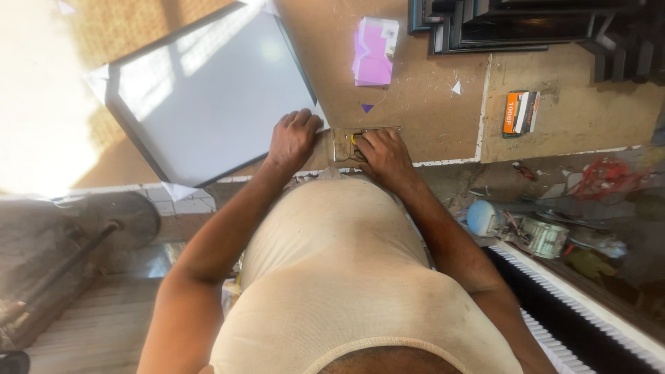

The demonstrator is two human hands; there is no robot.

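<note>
Two bare hands at the near edge of a brown board surface (415, 104), seen from above the person's chest. Left hand (292, 140): laid palm down on the near right corner of a large flat panel with a dark frame (208, 97), fingers (299, 119) curled over the frame's edge, touching it and pressing rather than gripping. The panel lies tilted on the surface, pale grey and bare, with white paper corner guards showing at its left and near corners. Right hand (384, 156): closed over a small metal hand tool with a yellow part (348, 140), just right of the panel's corner; fingers bent around it, how tightly cannot be told. Far of the hands: a small stack of pink and white papers (374, 52), a purple paper triangle (366, 108), a white paper triangle (456, 88). Far right: a stack of dark empty picture frames (512, 28), leaning together. Right: an orange and white small box (520, 112), shut, contents not visible. Near right, below the surface: a cluttered shelf with a blue round object (481, 216), a pale metal part and red tangled material (603, 176). Near left: a round dark stand with a pole (104, 228) on the floor.
</note>
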